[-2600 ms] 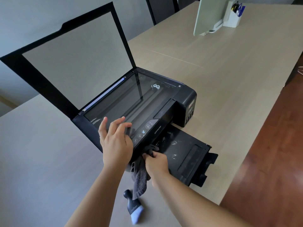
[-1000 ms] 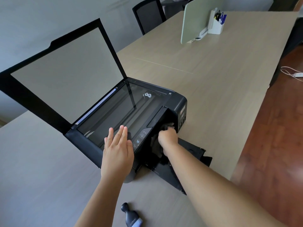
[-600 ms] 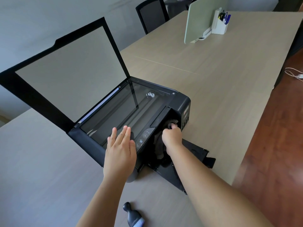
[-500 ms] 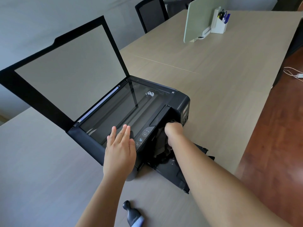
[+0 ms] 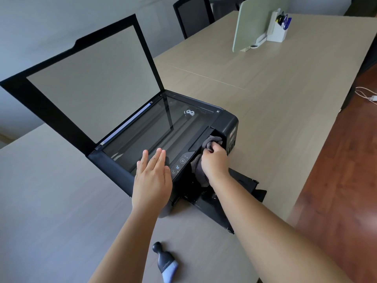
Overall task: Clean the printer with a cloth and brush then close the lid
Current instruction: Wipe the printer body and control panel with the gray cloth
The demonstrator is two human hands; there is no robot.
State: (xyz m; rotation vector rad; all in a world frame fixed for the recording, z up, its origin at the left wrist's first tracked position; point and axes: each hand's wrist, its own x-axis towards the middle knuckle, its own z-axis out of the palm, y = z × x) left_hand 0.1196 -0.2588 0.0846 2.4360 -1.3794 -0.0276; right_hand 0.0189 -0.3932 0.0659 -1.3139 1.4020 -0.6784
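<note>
Head view, right hand [image 5: 214, 163] gripping cloth [image 5: 211, 142], left hand [image 5: 152, 180] flat on printer [image 5: 226, 123].

Raised lid [image 5: 89, 86] walls the printer's [image 5: 226, 123] left; table [image 5: 275, 82] right lies open.

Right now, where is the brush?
In the head view, the brush lies untouched on the table, near the bottom edge, in front of the printer and between the two forearms.
</note>
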